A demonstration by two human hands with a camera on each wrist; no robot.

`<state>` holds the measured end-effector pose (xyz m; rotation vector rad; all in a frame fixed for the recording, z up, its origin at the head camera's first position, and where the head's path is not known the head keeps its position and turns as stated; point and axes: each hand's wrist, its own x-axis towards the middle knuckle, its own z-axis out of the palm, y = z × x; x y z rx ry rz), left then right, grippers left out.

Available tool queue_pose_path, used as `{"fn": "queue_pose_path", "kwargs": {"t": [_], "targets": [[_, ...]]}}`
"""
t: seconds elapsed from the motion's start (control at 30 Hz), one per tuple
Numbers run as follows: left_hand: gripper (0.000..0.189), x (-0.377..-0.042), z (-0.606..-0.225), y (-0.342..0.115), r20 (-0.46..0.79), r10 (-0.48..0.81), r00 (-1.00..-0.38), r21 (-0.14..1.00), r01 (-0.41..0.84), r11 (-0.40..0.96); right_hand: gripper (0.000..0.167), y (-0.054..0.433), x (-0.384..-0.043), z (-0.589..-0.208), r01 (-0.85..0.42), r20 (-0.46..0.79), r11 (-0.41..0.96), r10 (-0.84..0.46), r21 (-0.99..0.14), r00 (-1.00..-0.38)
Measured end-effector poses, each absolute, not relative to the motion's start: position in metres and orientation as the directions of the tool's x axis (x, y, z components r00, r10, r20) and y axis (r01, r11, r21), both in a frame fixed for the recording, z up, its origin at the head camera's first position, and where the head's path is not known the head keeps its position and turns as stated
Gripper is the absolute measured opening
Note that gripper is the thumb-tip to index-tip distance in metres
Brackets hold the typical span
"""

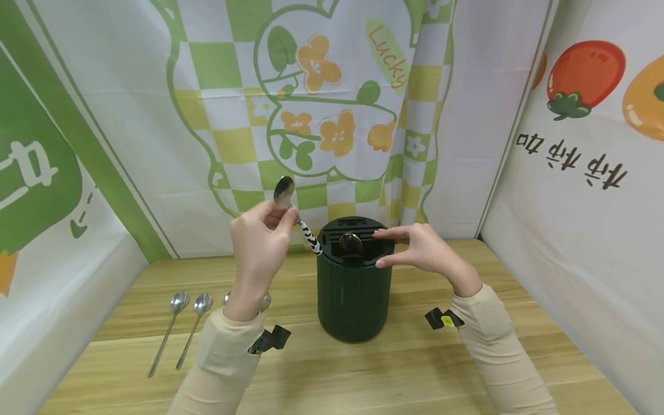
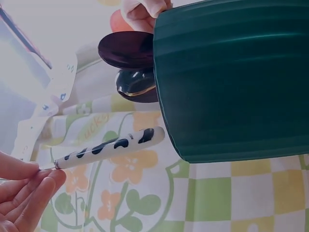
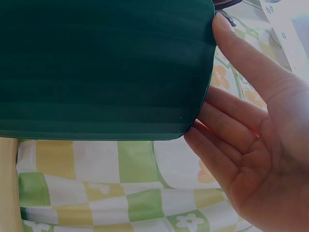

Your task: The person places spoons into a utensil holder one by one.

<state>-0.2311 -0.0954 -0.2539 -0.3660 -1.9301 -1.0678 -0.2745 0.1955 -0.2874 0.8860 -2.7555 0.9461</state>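
Between thumb and fingers my left hand (image 1: 261, 239) pinches a spoon (image 1: 310, 236) near the neck. Its shiny bowl points up, and its black-and-white patterned handle slants down toward the left rim of a dark green utensil holder (image 1: 354, 300). In the left wrist view the handle's white end (image 2: 154, 135) is close to that rim. Two dark spoon bowls (image 2: 126, 50) stick out of the holder's top; their handles are hidden inside. My right hand (image 1: 422, 248) rests at the rim's right side, thumb in front and fingers extended behind, touching the edge.
Left on the wooden table (image 1: 415, 374) lie two metal spoons (image 1: 178, 302) side by side. More spoon bowls (image 1: 266, 301) show beside my left wrist, partly hidden by it. A patterned cloth (image 1: 223, 115) hangs behind the holder, and printed white walls (image 1: 581, 202) stand at both sides.
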Motion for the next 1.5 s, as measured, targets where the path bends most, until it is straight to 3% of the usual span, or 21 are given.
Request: {"fn": "queue_pose_path", "kwargs": {"t": [0.83,1.5], "targets": [[0.008,-0.247,-0.254,-0.077,0.787,-0.073,-0.613,0.555,0.650,0.519,0.059,0.196,-0.276,-0.288,-0.560,0.275,0.641,-0.494,-0.525,-0.824],[0.010,-0.261,-0.258,-0.074,0.763,0.110,-0.637,0.492,0.683,0.539,0.060,0.197,-0.276,-0.290,-0.555,0.272,0.640,-0.491,-0.532,-0.827]]}}
